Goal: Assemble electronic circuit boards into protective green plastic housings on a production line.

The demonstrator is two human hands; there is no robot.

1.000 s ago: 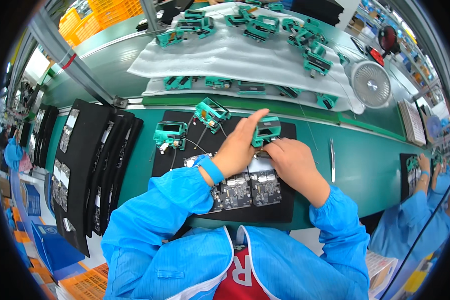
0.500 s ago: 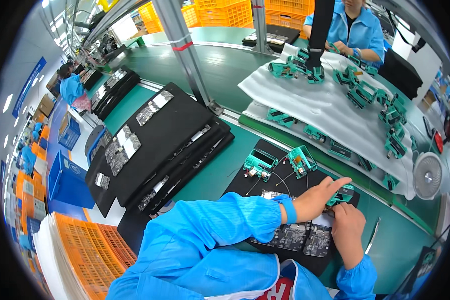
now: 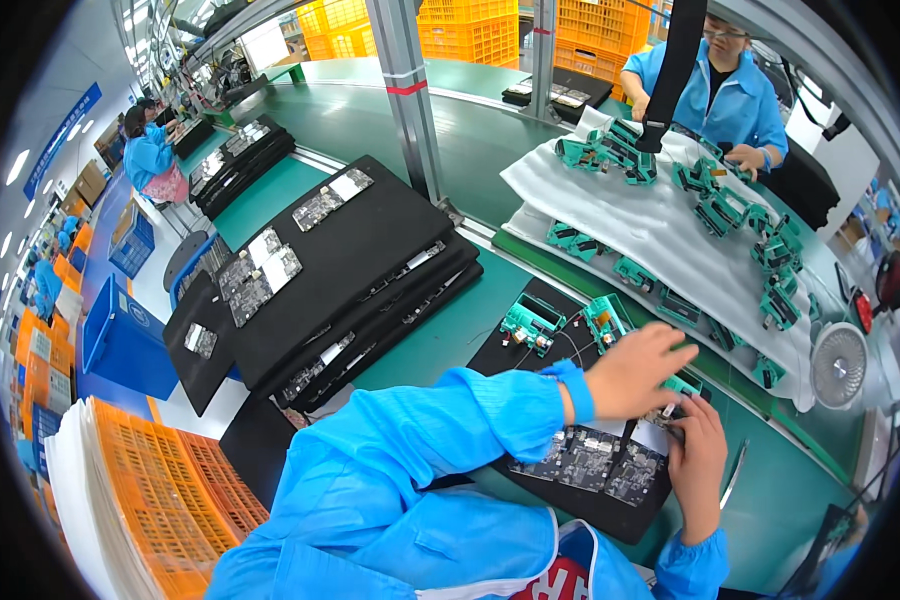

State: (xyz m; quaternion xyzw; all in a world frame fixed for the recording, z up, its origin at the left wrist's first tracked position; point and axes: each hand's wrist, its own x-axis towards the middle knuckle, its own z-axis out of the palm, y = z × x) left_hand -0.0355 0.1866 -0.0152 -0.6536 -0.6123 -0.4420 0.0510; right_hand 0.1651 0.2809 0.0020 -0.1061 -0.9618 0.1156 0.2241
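Green and partly hidden, a housing (image 3: 684, 384) shows in the head view just under the fingers of the left hand (image 3: 630, 373); those in sight are spread, but whether any grip it I cannot tell. The right hand (image 3: 700, 440) has its fingers bent close together at the housing's near side, their hold hidden. Left of the fingers stand two more green housings (image 3: 533, 322); nearer the body, circuit boards (image 3: 582, 460) lie on a black mat (image 3: 620, 518) on the bench (image 3: 425, 335). Right of the fingers lies a slim metal tool (image 3: 735, 475).

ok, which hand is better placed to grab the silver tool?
Likely the right hand: the silver tool lies just to its right; the left hand is farther off, by the green frame.
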